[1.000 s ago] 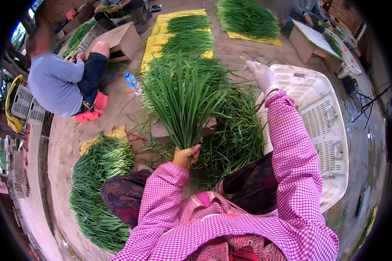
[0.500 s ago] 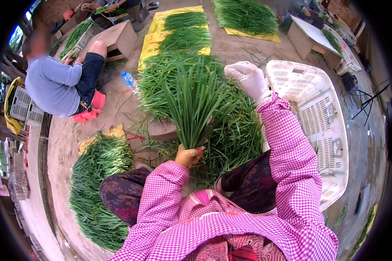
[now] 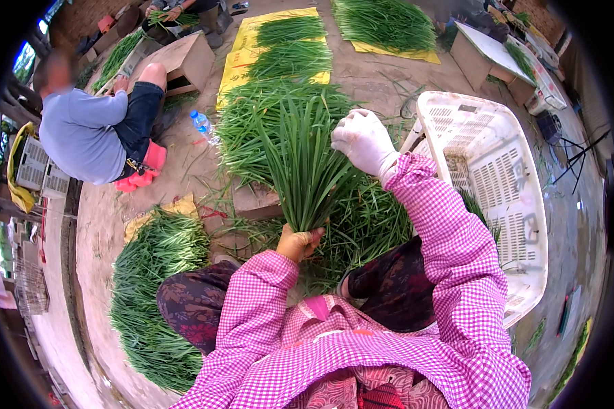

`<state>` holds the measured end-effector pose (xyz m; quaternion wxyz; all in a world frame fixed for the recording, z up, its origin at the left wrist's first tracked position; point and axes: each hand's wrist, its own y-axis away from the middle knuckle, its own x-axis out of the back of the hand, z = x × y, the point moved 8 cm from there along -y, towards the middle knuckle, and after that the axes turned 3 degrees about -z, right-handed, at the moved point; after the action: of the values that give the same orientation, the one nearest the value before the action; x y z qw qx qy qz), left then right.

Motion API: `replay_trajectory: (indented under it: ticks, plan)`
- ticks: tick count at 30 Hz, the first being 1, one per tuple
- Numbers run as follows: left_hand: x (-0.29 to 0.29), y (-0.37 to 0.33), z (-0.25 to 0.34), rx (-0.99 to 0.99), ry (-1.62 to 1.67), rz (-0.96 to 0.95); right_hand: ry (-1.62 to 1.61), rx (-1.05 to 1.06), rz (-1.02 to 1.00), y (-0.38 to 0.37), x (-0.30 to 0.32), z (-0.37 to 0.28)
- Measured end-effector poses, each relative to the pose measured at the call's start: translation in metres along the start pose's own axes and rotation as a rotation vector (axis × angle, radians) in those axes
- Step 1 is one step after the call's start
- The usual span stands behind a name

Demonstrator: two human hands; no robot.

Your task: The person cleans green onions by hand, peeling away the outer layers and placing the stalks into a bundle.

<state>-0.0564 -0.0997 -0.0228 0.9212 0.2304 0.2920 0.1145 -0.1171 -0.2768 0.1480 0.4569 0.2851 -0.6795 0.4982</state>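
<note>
White-gloved and curled at the right hand point(image 3: 365, 142), now swung in from beside the crate point(image 3: 501, 180) to near the tips of the leafy bunch point(image 3: 307, 167), so with both hands about one thing. Gripping its base in the left hand point(image 3: 299, 244), over loose greens point(image 3: 382, 218). Pointing tips forward, along a nearly straight-ahead long axis.

You can read no words: grey marks on the white crate point(image 3: 505, 184), tiny red print on the yellow sheet point(image 3: 242, 58) left of it.
</note>
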Motion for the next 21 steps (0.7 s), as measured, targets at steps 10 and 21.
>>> replay_trajectory:
  ticks: [10, 21]
  plan:
    - [0.005, -0.001, -0.009, -0.006, -0.050, -0.013, -0.232, -0.490, 0.382, 0.026, 0.045, 0.091]
    - [-0.001, -0.001, -0.018, 0.066, -0.054, -0.086, -0.074, -0.110, -0.171, 0.005, -0.014, 0.015]
